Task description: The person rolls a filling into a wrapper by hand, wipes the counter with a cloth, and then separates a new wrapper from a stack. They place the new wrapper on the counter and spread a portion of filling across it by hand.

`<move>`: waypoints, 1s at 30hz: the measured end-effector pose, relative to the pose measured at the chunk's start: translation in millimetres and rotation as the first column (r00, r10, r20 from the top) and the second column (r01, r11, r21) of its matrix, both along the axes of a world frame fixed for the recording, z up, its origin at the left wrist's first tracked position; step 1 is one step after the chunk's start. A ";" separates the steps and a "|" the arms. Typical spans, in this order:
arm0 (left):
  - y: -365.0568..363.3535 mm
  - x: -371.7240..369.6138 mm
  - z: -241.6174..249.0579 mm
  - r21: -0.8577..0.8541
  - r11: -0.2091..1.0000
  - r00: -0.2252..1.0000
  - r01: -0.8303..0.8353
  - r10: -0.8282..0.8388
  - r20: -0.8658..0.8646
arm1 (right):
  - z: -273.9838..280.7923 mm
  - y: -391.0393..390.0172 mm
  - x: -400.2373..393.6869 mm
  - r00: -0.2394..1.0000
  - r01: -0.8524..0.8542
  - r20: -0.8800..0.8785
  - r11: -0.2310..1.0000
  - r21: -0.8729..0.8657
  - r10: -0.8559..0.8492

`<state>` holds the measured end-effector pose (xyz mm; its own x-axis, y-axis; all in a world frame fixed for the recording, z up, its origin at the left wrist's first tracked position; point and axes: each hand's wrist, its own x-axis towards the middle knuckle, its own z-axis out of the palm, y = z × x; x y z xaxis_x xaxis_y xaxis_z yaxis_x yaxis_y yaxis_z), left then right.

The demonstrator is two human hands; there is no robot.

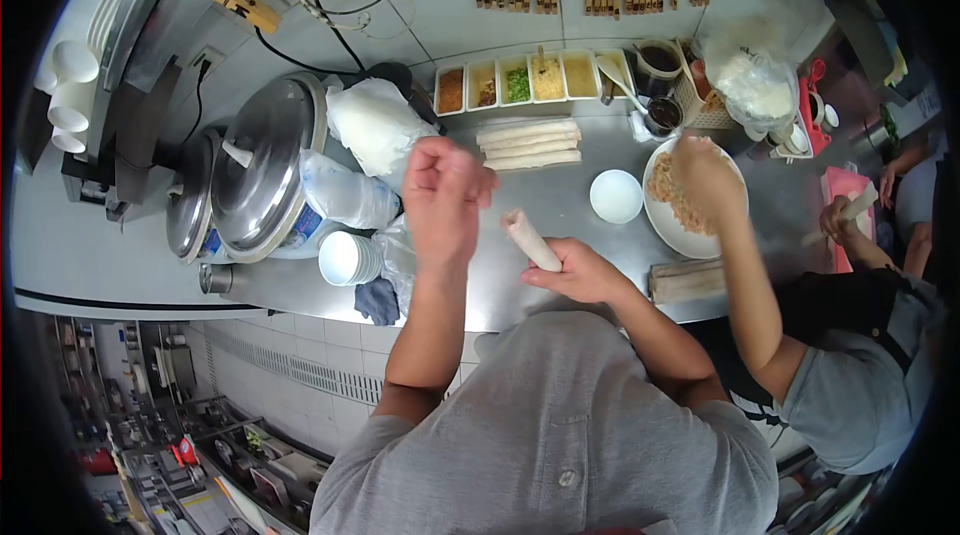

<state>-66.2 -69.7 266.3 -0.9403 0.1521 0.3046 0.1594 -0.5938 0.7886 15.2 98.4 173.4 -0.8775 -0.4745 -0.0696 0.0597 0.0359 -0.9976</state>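
My right hand [580, 273] grips the lower end of a pale rolled wrap [532, 241], which tilts up to the left above the steel counter. Some filling shows at the roll's upper end. My left hand [445, 197] is raised to the left of it, apart from the roll, with the fingers curled in; whether anything small is inside is hidden. Beyond both hands, several finished rolls [530, 146] lie side by side on the counter. To the right stands a small white bowl [616, 197].
A co-worker's blurred hand [705, 185] is over a white plate [737, 232] of filling at right; more wrapped rolls [687, 282] lie below it. Topping containers [517, 85] line the wall. Lidded pots [270, 165], plastic bags [372, 125] and stacked cups [350, 259] crowd the left.
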 end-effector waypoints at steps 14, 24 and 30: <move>-26.9 26.1 -61.1 -0.358 0.895 0.960 0.265 -0.210 0.186 | -15.3 3.5 -16.7 0.999 -0.033 0.020 0.999 0.037 0.033; -19.5 -55.5 -143.4 -0.166 0.985 0.845 -0.050 0.131 0.519 | -74.4 62.6 -81.9 0.975 0.133 0.151 0.971 0.199 -0.165; 2.4 -130.9 -260.3 -0.024 0.998 0.706 -0.062 0.060 0.705 | -143.0 99.3 -162.6 0.941 0.337 -0.172 0.805 0.488 -0.290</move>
<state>-197.2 -67.3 6.0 -0.8883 0.0867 -0.4510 -0.4069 -0.6041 0.6852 -147.4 197.7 30.4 -0.9859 -0.0913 -0.1403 0.0716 0.5276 -0.8465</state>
